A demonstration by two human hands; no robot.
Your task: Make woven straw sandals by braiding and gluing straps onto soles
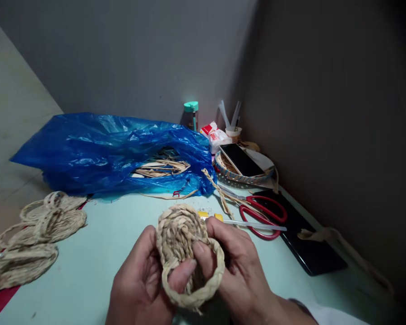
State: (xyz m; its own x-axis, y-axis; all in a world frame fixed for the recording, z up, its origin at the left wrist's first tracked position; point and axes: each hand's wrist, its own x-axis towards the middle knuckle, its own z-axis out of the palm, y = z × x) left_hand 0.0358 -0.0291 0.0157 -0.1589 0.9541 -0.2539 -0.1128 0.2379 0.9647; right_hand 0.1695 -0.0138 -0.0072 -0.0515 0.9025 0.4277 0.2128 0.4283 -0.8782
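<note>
- Straw, braided and wound into an oval: that's the braided coil (179,234) you hold just above the table (98,262), near its front edge, its face tilted up toward you.
- Your left hand (138,284) is closed on it from the left. The thumb (184,271) presses flat on the outer braid low down, and the fingers curl behind, out of sight.
- Your right hand (237,266) clamps the other side, thumb laid on the coil's face, fingers wrapped around the back. Neither hand has anything else in it.
- The outermost round (206,289) bows away from the wound centre at the lower right, with a gap showing inside the loop.
- A loose braid tail (216,187) runs off behind the coil toward the blue plastic bag (104,149), which holds more straw strips.
- My read: you're at the winding stage, seating that outer round against the core.
- Closing the gap calls for the left thumb to pin what's already wound while the right hand draws the loop snug. Go firm but not hard, as the straw looks liable to kink.
- Red-handled scissors (264,216) lie on the table just right of the coil, touching a flat black slab (307,253).
- Other woven pieces (37,225) sit well apart at the far left, and a phone (240,159) rests in a woven tray (223,170) in the back corner.
</note>
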